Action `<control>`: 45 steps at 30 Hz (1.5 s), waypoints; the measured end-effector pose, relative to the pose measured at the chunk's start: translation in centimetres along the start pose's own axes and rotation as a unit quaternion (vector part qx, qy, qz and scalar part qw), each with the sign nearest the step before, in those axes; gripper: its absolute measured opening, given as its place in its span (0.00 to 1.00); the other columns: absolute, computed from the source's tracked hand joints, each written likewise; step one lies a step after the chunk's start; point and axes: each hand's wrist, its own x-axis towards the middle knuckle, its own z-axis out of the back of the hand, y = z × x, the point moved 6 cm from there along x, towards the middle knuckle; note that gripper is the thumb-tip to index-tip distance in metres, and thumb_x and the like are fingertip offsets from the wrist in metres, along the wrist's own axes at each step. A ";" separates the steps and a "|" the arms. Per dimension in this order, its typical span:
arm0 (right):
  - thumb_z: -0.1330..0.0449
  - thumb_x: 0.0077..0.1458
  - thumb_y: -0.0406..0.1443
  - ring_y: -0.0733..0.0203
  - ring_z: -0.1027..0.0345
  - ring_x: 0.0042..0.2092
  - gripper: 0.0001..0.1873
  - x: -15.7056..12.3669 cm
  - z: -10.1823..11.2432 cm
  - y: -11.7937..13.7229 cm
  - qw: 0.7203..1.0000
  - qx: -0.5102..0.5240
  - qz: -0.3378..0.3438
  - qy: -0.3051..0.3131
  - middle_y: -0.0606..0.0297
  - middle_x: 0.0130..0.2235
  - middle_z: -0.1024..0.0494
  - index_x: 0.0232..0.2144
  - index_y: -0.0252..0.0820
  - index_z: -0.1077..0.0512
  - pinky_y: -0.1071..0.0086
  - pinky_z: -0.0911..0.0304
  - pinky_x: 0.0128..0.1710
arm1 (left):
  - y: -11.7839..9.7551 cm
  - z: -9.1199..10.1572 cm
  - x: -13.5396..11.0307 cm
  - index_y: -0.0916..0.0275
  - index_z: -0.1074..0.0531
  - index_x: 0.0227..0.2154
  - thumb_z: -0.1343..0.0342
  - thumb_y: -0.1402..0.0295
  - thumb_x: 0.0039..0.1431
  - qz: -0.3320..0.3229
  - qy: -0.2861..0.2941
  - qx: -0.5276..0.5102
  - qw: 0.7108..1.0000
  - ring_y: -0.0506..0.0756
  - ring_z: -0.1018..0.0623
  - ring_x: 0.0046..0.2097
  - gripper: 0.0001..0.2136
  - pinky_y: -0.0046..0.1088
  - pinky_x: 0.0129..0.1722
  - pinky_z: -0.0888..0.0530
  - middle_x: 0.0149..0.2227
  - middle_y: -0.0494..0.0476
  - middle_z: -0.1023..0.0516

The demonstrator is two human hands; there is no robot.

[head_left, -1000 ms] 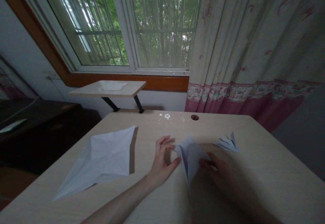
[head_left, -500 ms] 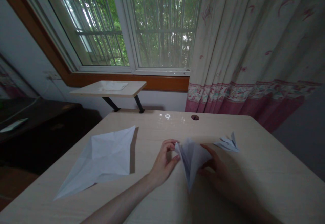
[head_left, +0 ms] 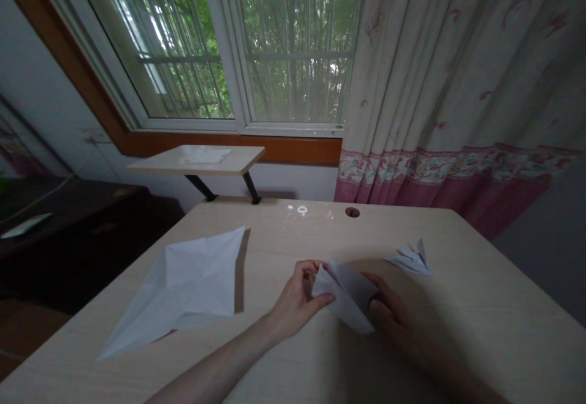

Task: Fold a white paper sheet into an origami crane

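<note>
A folded sheet of white paper (head_left: 345, 300) is held between my two hands, above the table (head_left: 284, 361). My left hand (head_left: 300, 297) pinches its left edge, thumb on the near face and fingers behind. On the other side, my right hand (head_left: 389, 306) grips the paper's right edge; part of its fingers is hidden behind the sheet. A creased, unfolded white paper sheet (head_left: 196, 282) lies to the left of my left hand. Beyond my right hand rests a small folded paper figure (head_left: 412, 259) with pointed tips.
A small raised shelf (head_left: 229, 163) on black legs stands at the back left, with white paper (head_left: 206, 154) on it. A round cable hole (head_left: 352, 212) is near the table's back edge. Behind are a barred window (head_left: 293, 56) and a flowered curtain (head_left: 434, 86).
The folded paper has turned from pointing down to lying slanted, its lower tip swung to the right. My left thumb has moved onto its near face. The other papers have not moved.
</note>
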 end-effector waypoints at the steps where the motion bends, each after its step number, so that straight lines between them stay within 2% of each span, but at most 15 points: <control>1: 0.54 0.67 0.52 0.48 0.23 0.48 0.25 -0.1 -0.5 0.1 0.996 0.072 -0.009 0.053 0.57 0.51 0.21 0.59 0.53 0.34 0.55 0.26 0.45 | 0.1 0.0 0.0 0.58 0.39 0.45 0.33 0.60 0.56 0.008 -0.001 -0.002 1.000 0.56 0.24 0.42 0.21 0.35 0.42 0.27 0.46 0.58 0.26; 3: 0.54 0.61 0.62 0.44 0.27 0.54 0.37 -0.5 -0.9 0.0 0.981 0.162 -0.024 0.100 0.54 0.59 0.27 0.64 0.53 0.41 0.53 0.28 0.48 | 0.2 -0.1 -0.1 0.57 0.39 0.50 0.33 0.61 0.55 0.022 0.003 -0.007 1.000 0.55 0.25 0.40 0.25 0.34 0.41 0.27 0.43 0.55 0.25; 5: 0.51 0.56 0.67 0.43 0.28 0.56 0.44 -0.8 -1.1 -0.4 0.976 0.189 -0.030 0.107 0.54 0.62 0.30 0.67 0.56 0.45 0.52 0.28 0.48 | 0.1 -0.1 -0.1 0.58 0.38 0.52 0.33 0.61 0.54 0.031 0.005 0.001 1.000 0.56 0.25 0.40 0.27 0.34 0.41 0.28 0.40 0.54 0.25; 8: 0.44 0.53 0.66 0.41 0.29 0.56 0.48 -1.1 -1.3 -1.1 0.978 0.184 -0.034 0.096 0.52 0.62 0.30 0.68 0.57 0.48 0.49 0.29 0.49 | 0.2 0.2 -0.2 0.58 0.33 0.51 0.32 0.59 0.54 0.033 0.001 0.039 0.999 0.56 0.26 0.38 0.24 0.33 0.40 0.28 0.39 0.54 0.26; 11: 0.36 0.52 0.57 0.41 0.27 0.54 0.49 -1.0 -1.4 -1.5 0.982 0.173 -0.036 0.068 0.50 0.60 0.28 0.69 0.55 0.51 0.48 0.27 0.48 | 0.5 0.2 -0.3 0.59 0.30 0.49 0.35 0.56 0.56 0.032 0.015 0.058 0.998 0.55 0.27 0.36 0.21 0.30 0.37 0.29 0.36 0.54 0.26; 13: 0.33 0.53 0.48 0.43 0.24 0.51 0.48 -0.8 -1.6 -1.7 0.983 0.166 -0.051 0.055 0.51 0.57 0.26 0.69 0.55 0.51 0.50 0.25 0.44 | 0.8 0.2 -0.4 0.60 0.28 0.47 0.38 0.53 0.59 0.036 0.020 0.069 0.997 0.54 0.29 0.33 0.19 0.28 0.33 0.30 0.33 0.52 0.27; 15: 0.37 0.56 0.40 0.45 0.22 0.47 0.44 -0.7 -1.9 -2.0 0.980 0.180 -0.073 0.046 0.52 0.53 0.23 0.69 0.55 0.52 0.53 0.23 0.39 | 1.0 0.2 -0.5 0.61 0.27 0.46 0.40 0.52 0.61 0.043 0.024 0.074 0.996 0.53 0.31 0.30 0.18 0.27 0.30 0.33 0.29 0.50 0.30; 18: 0.41 0.58 0.36 0.48 0.21 0.43 0.41 -0.4 -2.2 -2.4 0.970 0.220 -0.098 0.025 0.55 0.48 0.21 0.69 0.54 0.53 0.54 0.23 0.37 | 1.1 0.0 -0.7 0.61 0.28 0.45 0.41 0.52 0.63 0.050 0.033 0.059 0.996 0.51 0.32 0.28 0.18 0.25 0.28 0.35 0.27 0.47 0.33; 24: 0.42 0.58 0.38 0.47 0.22 0.42 0.39 0.0 -2.1 -3.0 0.964 0.228 -0.138 -0.004 0.56 0.44 0.20 0.68 0.50 0.51 0.51 0.25 0.40 | 0.5 0.0 -0.7 0.62 0.30 0.39 0.47 0.53 0.67 0.036 0.045 0.030 0.998 0.49 0.33 0.27 0.16 0.23 0.27 0.37 0.25 0.47 0.35; 31: 0.46 0.60 0.43 0.47 0.24 0.46 0.25 -0.1 -1.8 -1.9 0.960 0.246 -0.125 0.049 0.57 0.48 0.21 0.60 0.53 0.41 0.50 0.27 0.44 | -0.1 0.1 -0.7 0.61 0.33 0.38 0.51 0.51 0.68 0.038 0.060 0.009 0.997 0.48 0.35 0.22 0.17 0.20 0.22 0.42 0.21 0.44 0.35; 35: 0.44 0.60 0.43 0.46 0.23 0.45 0.25 0.1 -1.3 -1.9 0.951 0.270 -0.146 0.040 0.57 0.46 0.21 0.59 0.53 0.41 0.49 0.27 0.44 | -0.1 0.0 -0.6 0.61 0.34 0.30 0.53 0.49 0.67 0.047 0.067 0.057 0.995 0.48 0.33 0.20 0.20 0.19 0.20 0.41 0.18 0.47 0.32; 38: 0.42 0.58 0.44 0.44 0.23 0.44 0.27 0.2 -1.1 -2.9 0.947 0.268 -0.178 0.004 0.57 0.45 0.20 0.58 0.53 0.40 0.51 0.26 0.39 | 0.2 -0.1 -0.5 0.61 0.34 0.25 0.52 0.51 0.66 0.057 0.068 0.084 0.992 0.48 0.32 0.19 0.21 0.19 0.19 0.41 0.17 0.48 0.31; 41: 0.42 0.57 0.45 0.44 0.22 0.41 0.27 0.4 -1.1 -4.1 0.951 0.246 -0.184 -0.027 0.56 0.44 0.21 0.59 0.52 0.39 0.52 0.26 0.34 | 0.6 -0.2 -0.5 0.61 0.32 0.23 0.52 0.54 0.66 0.073 0.068 0.116 0.988 0.48 0.32 0.17 0.19 0.19 0.18 0.41 0.16 0.48 0.30; 45: 0.42 0.58 0.44 0.45 0.22 0.42 0.25 0.5 -1.1 -5.0 0.963 0.207 -0.167 -0.051 0.54 0.48 0.22 0.57 0.51 0.36 0.51 0.25 0.36 | 0.8 0.3 -0.3 0.61 0.32 0.23 0.53 0.60 0.65 0.097 0.033 0.189 0.977 0.49 0.29 0.21 0.16 0.21 0.22 0.39 0.18 0.49 0.30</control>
